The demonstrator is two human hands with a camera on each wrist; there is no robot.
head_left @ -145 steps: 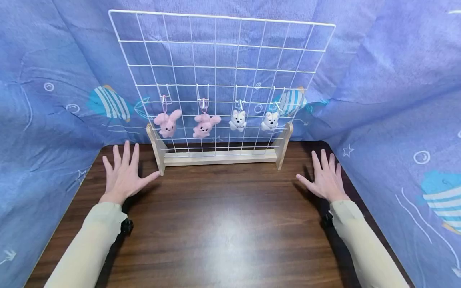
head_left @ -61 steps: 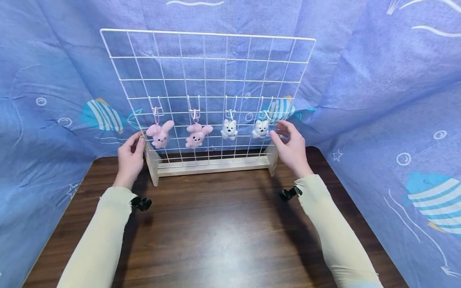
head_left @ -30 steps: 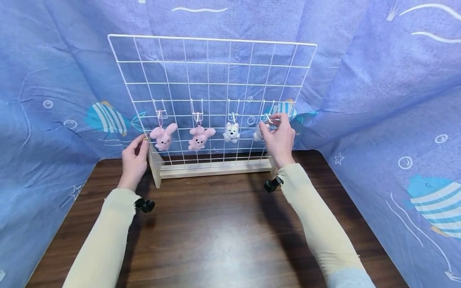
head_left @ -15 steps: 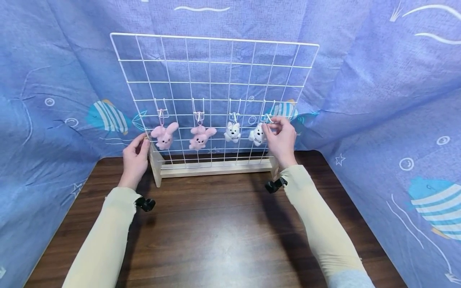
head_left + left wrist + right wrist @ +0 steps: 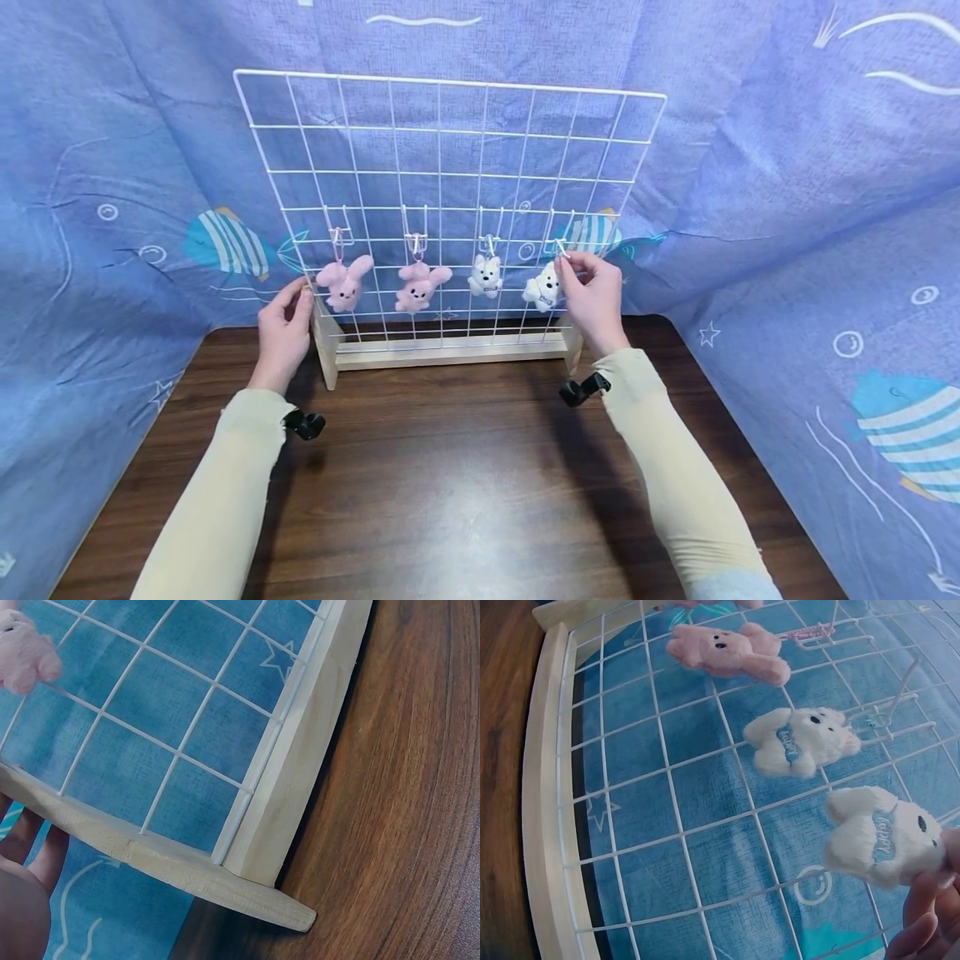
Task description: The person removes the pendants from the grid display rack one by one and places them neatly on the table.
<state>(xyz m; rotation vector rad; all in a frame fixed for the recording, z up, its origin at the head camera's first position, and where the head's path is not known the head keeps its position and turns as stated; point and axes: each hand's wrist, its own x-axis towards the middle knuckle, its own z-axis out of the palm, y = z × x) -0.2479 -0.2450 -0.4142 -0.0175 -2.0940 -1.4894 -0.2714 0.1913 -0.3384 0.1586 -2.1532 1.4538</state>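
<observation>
My right hand (image 5: 596, 302) pinches the rightmost white dog plush keychain (image 5: 542, 288) near the top of its head. In the right wrist view this white plush (image 5: 877, 836) tilts, a blue band across its chest. Its loop, by the white hook, is mostly hidden behind my fingers. To its left hangs a second white dog plush (image 5: 486, 277). My left hand (image 5: 282, 337) grips the upper end of the stand's left wooden side piece (image 5: 326, 342). The left wrist view shows fingers (image 5: 49, 859) behind that wooden piece.
Two pink rabbit plush keychains (image 5: 344, 287) hang from hooks on the left half of the white wire grid (image 5: 438, 130). A wooden crossbar (image 5: 450, 353) joins the stand's sides on the brown table (image 5: 420, 467). Blue fish-print cloth (image 5: 787, 208) surrounds the table.
Both hands have risen from the table: the left to the stand's side, the right to the rightmost white plush. Lately the right hand has shifted slightly right and the plush has tilted.
</observation>
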